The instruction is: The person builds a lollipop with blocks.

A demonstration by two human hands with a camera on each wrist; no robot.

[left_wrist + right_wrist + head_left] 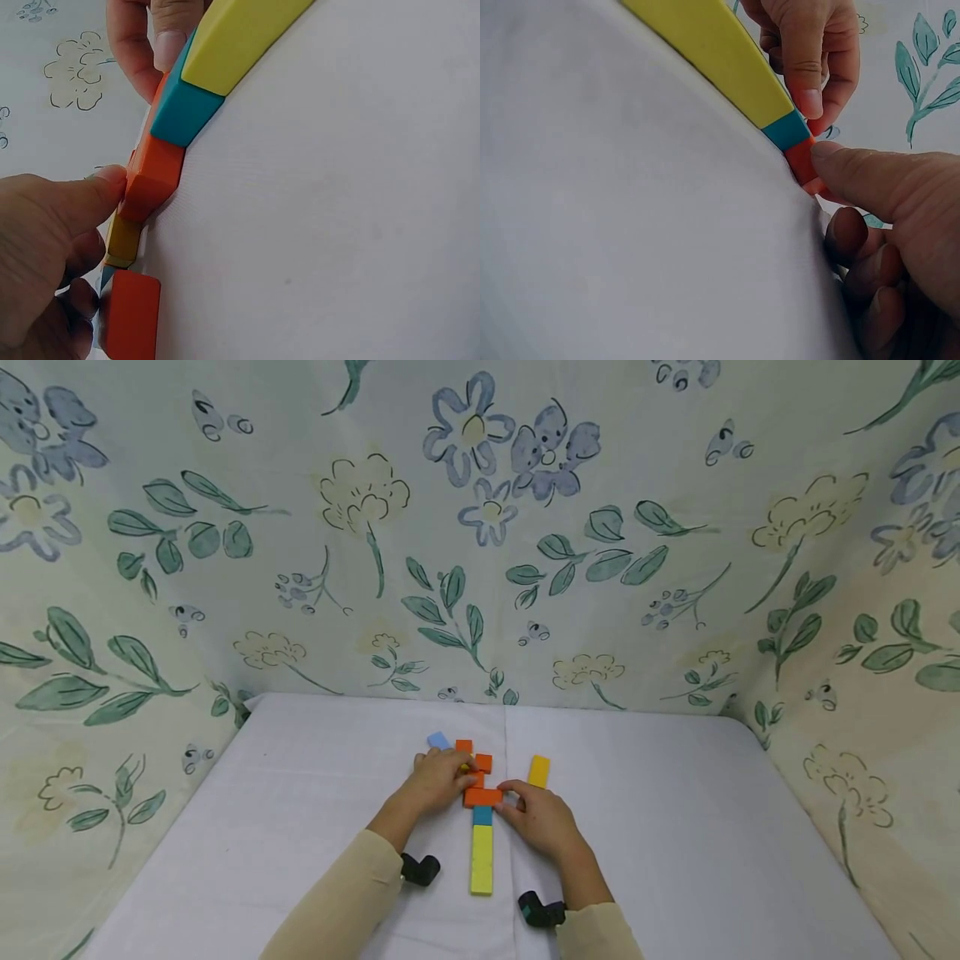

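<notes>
A column of wooden blocks lies on the table: a long yellow-green block (482, 860), a blue-green block (482, 816), then a crosswise orange block (480, 797). My right hand (546, 820) pinches the right end of this crosswise block between thumb and forefinger. Just beyond it, my left hand (438, 779) bends over a smaller orange block (478, 780), thumb against it; its fingertips are partly hidden. A yellow block (122, 240) shows beside the left fingers. Two orange squares, one nearer (483, 763) and one farther (464, 746), lie past that hand.
A light blue block (438, 740) sits beyond the left hand, partly covered by it. Past the right hand is a separate yellow block (538, 771). White cloth covers the table (675, 827), and a floral curtain (465, 610) hangs behind it.
</notes>
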